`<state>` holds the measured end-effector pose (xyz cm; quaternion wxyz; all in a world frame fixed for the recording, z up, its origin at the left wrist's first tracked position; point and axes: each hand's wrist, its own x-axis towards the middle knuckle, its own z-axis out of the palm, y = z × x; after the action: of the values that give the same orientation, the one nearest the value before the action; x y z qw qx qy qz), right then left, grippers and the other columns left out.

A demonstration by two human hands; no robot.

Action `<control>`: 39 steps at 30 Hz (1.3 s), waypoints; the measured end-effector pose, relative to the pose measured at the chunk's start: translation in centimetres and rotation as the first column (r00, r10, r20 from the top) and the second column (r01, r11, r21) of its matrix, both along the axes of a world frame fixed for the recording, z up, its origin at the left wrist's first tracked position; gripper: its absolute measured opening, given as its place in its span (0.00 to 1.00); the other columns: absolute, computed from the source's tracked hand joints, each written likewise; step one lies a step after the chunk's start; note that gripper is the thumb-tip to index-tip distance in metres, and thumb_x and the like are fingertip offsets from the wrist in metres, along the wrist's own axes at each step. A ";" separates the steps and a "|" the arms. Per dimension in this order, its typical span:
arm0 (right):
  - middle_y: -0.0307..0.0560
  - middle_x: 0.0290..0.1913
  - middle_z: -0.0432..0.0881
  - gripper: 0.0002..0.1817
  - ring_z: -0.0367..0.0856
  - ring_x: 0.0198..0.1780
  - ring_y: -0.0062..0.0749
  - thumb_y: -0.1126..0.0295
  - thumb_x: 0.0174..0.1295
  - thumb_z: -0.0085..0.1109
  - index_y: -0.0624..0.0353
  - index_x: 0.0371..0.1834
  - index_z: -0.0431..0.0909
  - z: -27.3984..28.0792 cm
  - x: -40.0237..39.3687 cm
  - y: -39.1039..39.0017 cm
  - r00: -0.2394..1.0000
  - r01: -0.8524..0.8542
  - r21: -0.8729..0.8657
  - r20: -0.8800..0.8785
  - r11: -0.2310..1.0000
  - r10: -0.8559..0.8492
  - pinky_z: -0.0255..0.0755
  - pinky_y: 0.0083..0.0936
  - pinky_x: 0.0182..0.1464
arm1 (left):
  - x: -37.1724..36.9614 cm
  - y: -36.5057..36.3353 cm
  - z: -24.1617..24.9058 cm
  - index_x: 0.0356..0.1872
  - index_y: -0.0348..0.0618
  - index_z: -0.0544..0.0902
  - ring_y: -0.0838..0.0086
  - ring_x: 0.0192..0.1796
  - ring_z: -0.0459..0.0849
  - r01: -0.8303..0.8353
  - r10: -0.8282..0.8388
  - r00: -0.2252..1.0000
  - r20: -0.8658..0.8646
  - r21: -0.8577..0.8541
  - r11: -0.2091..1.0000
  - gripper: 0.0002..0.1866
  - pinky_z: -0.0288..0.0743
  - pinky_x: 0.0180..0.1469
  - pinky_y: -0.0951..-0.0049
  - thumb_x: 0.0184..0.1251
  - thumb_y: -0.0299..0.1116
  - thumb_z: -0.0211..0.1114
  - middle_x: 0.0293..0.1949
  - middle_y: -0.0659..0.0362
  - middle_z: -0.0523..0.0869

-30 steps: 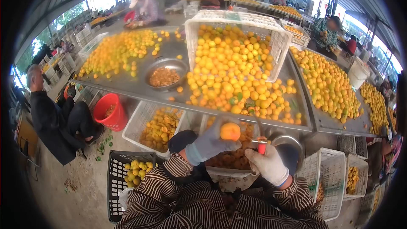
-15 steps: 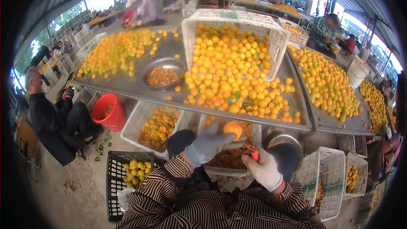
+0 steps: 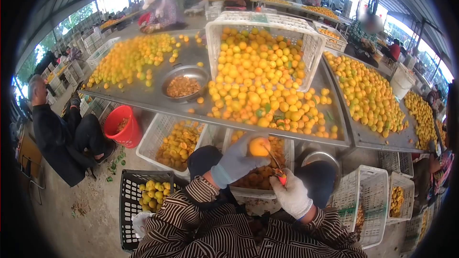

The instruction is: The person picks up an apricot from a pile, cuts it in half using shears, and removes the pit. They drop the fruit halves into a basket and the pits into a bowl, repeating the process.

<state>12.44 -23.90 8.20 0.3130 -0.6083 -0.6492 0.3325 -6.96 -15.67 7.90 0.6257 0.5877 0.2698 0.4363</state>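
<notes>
My left hand (image 3: 236, 162), in a grey-blue glove, is closed around an orange fruit (image 3: 259, 146) above a white crate (image 3: 222, 149) of cut fruit. In a white glove, my right hand (image 3: 292, 195) grips a small tool with a red handle (image 3: 282, 179). The tool's thin dark shaft points up to the fruit and its tip meets the fruit's lower right side. Whether the tip is inside the fruit I cannot tell. Just beyond my hands, many orange fruits (image 3: 267, 95) spill from a tipped white crate (image 3: 311, 57) onto a metal table (image 3: 158, 102).
A metal bowl (image 3: 184, 86) of small brown pieces rests on the table. To the left are a red bucket (image 3: 125, 126), a seated person (image 3: 52, 129) and a black crate (image 3: 129, 210) of fruit. White crates (image 3: 373, 200) stand at the right.
Both my hands have shifted slightly left and up with the fruit and tool. The tool's shaft now touches the fruit. The left-side person's hands have moved a little.
</notes>
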 end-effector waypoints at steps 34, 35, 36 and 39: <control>0.65 0.34 0.83 0.17 0.83 0.40 0.63 0.59 0.66 0.57 0.63 0.46 0.75 -2.7 -0.6 1.1 0.993 0.052 -0.014 0.103 0.999 -0.050 0.78 0.48 0.41 | 1.4 1.6 -5.4 0.64 0.43 0.70 0.66 0.55 0.80 0.166 -0.009 0.918 0.397 -0.364 0.916 0.31 0.73 0.59 0.57 0.76 0.60 0.48 0.55 0.55 0.80; 0.65 0.34 0.83 0.17 0.83 0.40 0.63 0.59 0.66 0.57 0.63 0.46 0.75 -2.2 -0.4 1.2 0.994 0.049 -0.013 0.102 0.999 -0.047 0.78 0.48 0.41 | 1.1 1.5 -4.7 0.64 0.43 0.70 0.66 0.55 0.80 0.164 -0.007 0.918 0.396 -0.364 0.917 0.31 0.73 0.59 0.57 0.76 0.60 0.48 0.55 0.55 0.80; 0.65 0.33 0.83 0.17 0.82 0.40 0.63 0.59 0.66 0.57 0.63 0.44 0.75 -1.8 -0.2 1.4 0.991 0.026 -0.033 0.131 0.999 -0.022 0.77 0.48 0.40 | 0.9 1.2 -3.5 0.64 0.42 0.70 0.68 0.54 0.79 0.100 0.011 0.942 0.334 -0.312 0.945 0.30 0.73 0.59 0.60 0.76 0.58 0.50 0.55 0.57 0.78; 0.65 0.32 0.82 0.17 0.82 0.39 0.64 0.58 0.66 0.57 0.64 0.42 0.74 -1.4 0.5 1.9 0.983 -0.019 -0.029 0.184 0.999 0.024 0.77 0.49 0.39 | -0.7 1.9 -2.7 0.64 0.41 0.70 0.73 0.52 0.78 0.016 -0.013 0.998 0.067 -0.047 0.999 0.27 0.73 0.58 0.68 0.76 0.52 0.55 0.54 0.58 0.77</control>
<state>12.91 -21.99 6.82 0.2398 -0.6337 -0.6772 0.2870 -7.62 -13.73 5.24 0.6514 0.5596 0.2548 0.4446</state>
